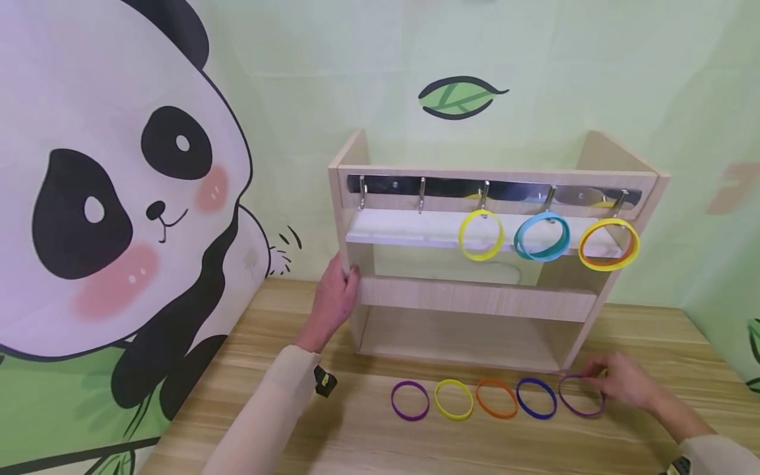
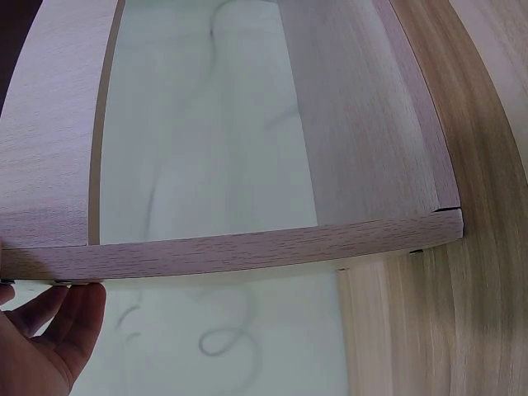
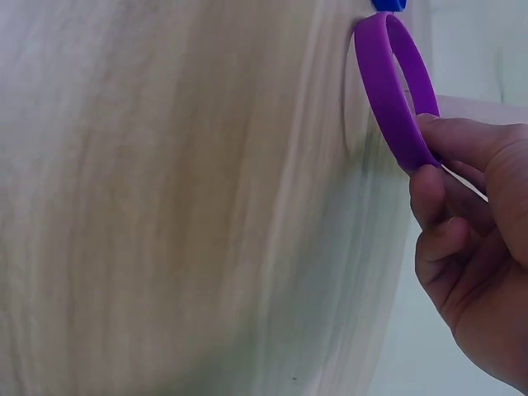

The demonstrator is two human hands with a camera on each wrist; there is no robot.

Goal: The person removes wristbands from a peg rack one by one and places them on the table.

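At the right end of a row of silicone wristbands, my right hand pinches a purple wristband between thumb and fingers. The band is tilted up, one edge close to the tabletop. My left hand grips the left side panel of a wooden shelf rack. Left of the held band lie a blue wristband, an orange one, a yellow one and another purple one. A hook rail crosses the rack's top.
From the rail's right-hand hooks hang a yellow band, teal and light blue bands, and yellow and orange bands. The two left hooks are bare. Behind the wood-grain table stands a panda-printed wall.
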